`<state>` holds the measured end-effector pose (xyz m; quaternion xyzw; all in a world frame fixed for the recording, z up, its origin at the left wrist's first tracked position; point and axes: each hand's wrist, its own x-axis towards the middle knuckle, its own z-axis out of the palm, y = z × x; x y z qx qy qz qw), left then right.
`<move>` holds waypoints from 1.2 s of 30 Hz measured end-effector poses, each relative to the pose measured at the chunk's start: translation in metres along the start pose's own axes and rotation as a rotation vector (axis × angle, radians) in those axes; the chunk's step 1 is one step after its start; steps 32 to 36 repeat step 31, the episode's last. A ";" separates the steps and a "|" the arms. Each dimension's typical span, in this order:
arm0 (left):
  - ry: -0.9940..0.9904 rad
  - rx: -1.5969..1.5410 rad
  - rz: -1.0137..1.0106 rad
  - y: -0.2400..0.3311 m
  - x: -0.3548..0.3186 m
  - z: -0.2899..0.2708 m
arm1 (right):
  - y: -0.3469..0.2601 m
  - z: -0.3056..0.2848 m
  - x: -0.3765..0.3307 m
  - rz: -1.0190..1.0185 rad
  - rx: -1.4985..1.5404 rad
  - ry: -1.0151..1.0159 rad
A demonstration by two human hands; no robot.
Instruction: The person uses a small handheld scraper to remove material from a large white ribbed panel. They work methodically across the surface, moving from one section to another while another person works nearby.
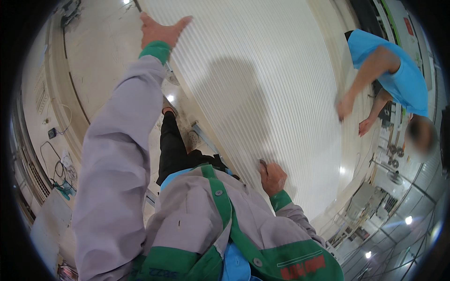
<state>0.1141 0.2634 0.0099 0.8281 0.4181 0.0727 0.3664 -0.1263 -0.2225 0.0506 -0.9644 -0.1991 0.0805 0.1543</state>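
A large white panel (pixel 300 93) with fine ribs spreads in front of me, my shadow lying across it. My left hand (pixel 163 33) reaches to its far left edge, thumb and fingers stretched apart. My right hand (pixel 273 179) is closed on the panel's near part, close to my body. A small dark tip (pixel 262 162) shows at its fingers, too small to name. Across the panel, a co-worker in a blue shirt (pixel 391 70) leans in. One of that person's hands (pixel 346 107) is by the right edge of the panel.
A pale bench edge (pixel 213 126) runs along the panel's left side, with a metal leg (pixel 204 136) below it. Cables (pixel 58 171) and a wall box (pixel 52 133) are at the far left. Equipment (pixel 393 161) stands at the right, behind the co-worker.
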 end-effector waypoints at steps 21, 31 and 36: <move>-0.108 -0.141 -0.034 0.001 0.002 -0.007 | 0.008 -0.011 0.003 0.019 -0.030 -0.021; 0.125 -0.390 -0.123 -0.049 0.046 0.025 | -0.166 0.057 0.402 -0.207 -0.118 0.120; 0.125 -0.390 -0.123 -0.049 0.046 0.025 | -0.166 0.057 0.402 -0.207 -0.118 0.120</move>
